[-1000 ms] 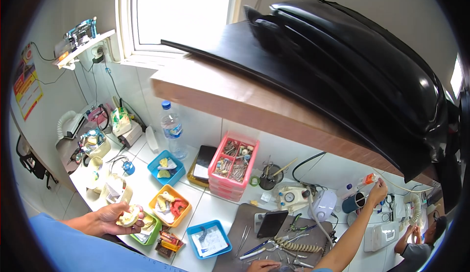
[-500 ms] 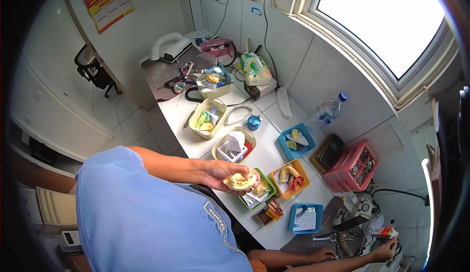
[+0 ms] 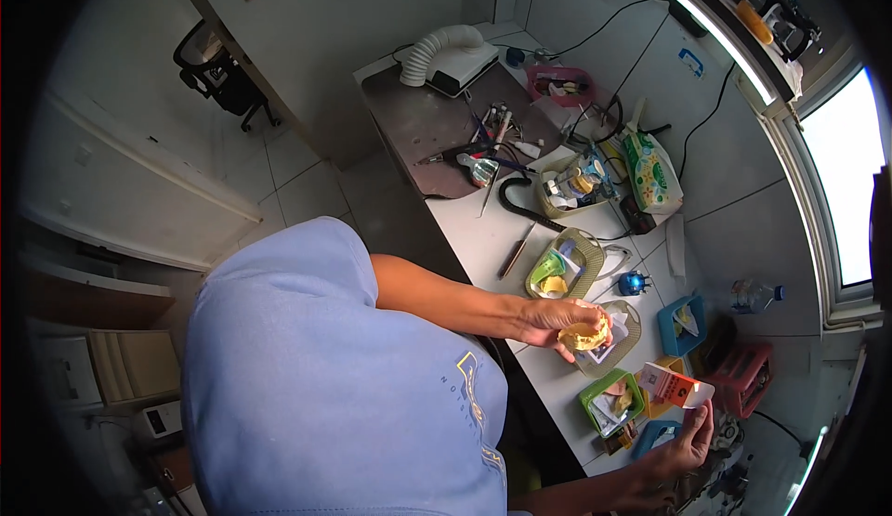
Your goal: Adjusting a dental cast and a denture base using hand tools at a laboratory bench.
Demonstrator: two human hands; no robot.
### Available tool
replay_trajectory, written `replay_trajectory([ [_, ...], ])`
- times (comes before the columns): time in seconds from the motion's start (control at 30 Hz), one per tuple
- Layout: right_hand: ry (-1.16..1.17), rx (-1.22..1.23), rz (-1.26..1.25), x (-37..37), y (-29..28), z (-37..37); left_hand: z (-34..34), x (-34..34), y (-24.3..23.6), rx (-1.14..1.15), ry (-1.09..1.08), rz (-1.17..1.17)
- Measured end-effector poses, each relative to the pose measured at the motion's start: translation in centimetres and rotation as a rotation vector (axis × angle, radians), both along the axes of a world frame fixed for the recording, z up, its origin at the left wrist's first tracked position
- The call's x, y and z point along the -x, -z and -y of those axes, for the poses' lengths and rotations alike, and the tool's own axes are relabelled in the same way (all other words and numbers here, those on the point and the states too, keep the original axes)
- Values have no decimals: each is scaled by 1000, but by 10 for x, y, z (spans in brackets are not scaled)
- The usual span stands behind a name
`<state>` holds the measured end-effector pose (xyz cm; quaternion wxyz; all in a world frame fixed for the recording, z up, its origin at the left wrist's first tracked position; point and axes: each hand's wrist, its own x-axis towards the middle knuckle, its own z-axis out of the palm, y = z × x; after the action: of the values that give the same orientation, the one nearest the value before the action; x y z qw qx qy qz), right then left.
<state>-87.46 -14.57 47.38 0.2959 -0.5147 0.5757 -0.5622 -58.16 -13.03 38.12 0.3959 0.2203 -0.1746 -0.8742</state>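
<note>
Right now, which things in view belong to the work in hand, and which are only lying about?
In the work:
- yellow moulded piece, in the left hand
- orange-and-white box, in the right hand

Apparently just lying about, untouched:
- tissue pack
- plastic bottle
- dark-handled tool

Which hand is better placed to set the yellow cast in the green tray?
Probably the left hand: it holds the yellow cast near the green tray. The right hand holds an orange-and-white box.
</note>
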Motion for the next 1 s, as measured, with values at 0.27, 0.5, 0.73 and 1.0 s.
replay_trajectory([
  [0.27,-103,24,121,-130,11,-21,0,-38,7,-11,-136,-282],
  [0.5,-61,-14,237,-145,13,-15,10,-33,24,-50,-110,-323],
  [0.73,-281,-12,49,-113,21,-5,23,-10,23,-84,-122,-443],
  [1.0,-504,20,-737,-90,18,17,25,6,32,-59,-301,-264],
])
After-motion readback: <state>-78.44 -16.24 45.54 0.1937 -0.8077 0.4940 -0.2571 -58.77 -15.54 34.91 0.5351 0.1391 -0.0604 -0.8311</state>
